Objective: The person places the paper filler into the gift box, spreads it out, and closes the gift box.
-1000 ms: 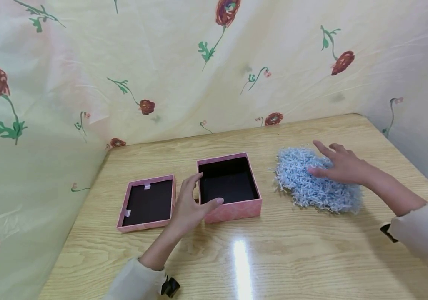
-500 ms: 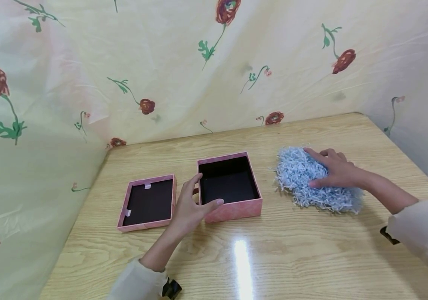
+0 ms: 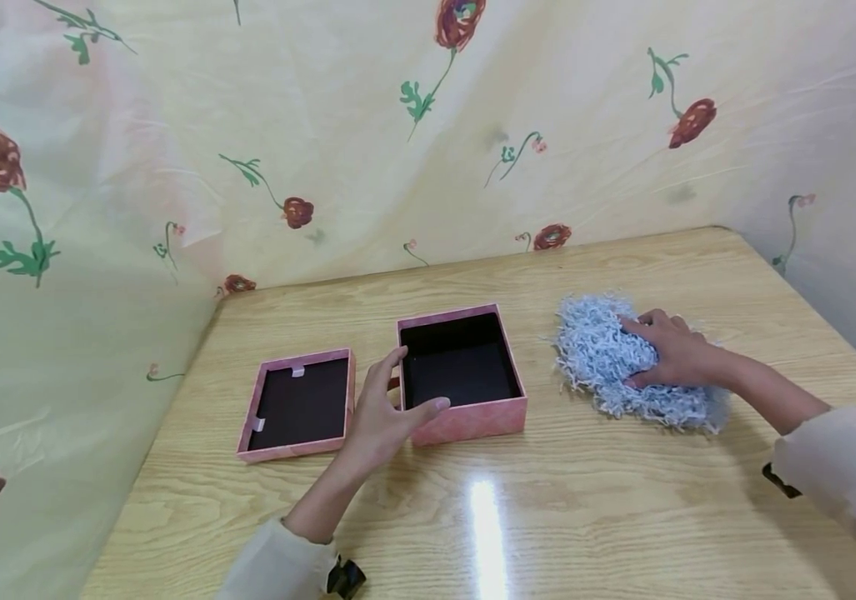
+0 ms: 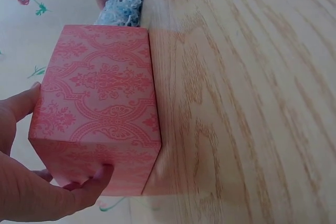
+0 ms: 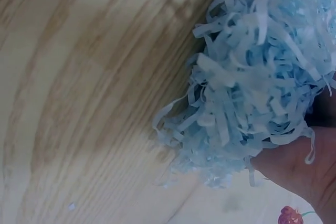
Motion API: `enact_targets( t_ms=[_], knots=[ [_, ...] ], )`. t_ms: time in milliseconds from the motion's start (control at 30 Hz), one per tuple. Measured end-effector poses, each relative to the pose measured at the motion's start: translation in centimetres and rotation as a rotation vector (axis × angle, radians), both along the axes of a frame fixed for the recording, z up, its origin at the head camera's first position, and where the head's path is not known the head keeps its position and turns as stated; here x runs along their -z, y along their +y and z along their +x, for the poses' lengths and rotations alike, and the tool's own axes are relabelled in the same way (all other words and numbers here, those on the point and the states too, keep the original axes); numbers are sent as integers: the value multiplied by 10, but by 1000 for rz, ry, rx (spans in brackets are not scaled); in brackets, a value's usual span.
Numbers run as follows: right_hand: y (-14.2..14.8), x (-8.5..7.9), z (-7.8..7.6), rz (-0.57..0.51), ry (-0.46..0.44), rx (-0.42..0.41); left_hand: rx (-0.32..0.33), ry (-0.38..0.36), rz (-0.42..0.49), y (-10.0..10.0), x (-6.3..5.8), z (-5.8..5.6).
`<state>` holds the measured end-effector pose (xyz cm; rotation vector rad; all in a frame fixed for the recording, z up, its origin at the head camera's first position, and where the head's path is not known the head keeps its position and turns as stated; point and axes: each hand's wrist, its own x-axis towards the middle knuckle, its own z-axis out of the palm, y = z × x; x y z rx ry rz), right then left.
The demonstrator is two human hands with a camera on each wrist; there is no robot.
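Note:
An open pink box (image 3: 473, 421) with a black interior stands on the table; its damask-like pattern shows in the left wrist view. My left hand (image 3: 378, 421) holds it at the near left corner, thumb at the front rim and forefinger at the left rim. On the right lies a heap of pale blue shredded paper (image 3: 596, 350). My right hand (image 3: 675, 350) grips into the heap from above, thumb and forefinger sunk among the strands. In the right wrist view the shredded paper (image 5: 252, 77) hides most of the fingers.
Left of the box lies its shallow pink lid (image 3: 300, 408), black inside up, with two small white tabs. Under everything is a wood-grain table (image 3: 585, 517). A flowered cloth (image 3: 352, 125) hangs behind the table and along its sides.
My right hand has come down onto the shredded paper, and its fingers have closed into the heap. My left hand and the box have stayed put.

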<state>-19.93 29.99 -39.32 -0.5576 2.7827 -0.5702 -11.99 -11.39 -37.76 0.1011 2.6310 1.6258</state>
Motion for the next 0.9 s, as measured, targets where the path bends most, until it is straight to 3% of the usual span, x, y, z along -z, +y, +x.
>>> enact_targets(
  t_ms=[567, 900],
  knots=[
    [5, 8, -2, -38, 96, 14, 1, -13, 1, 0, -1, -1],
    [9, 7, -2, -87, 96, 30, 8, 10, 2, 0, -1, 1]
  ],
)
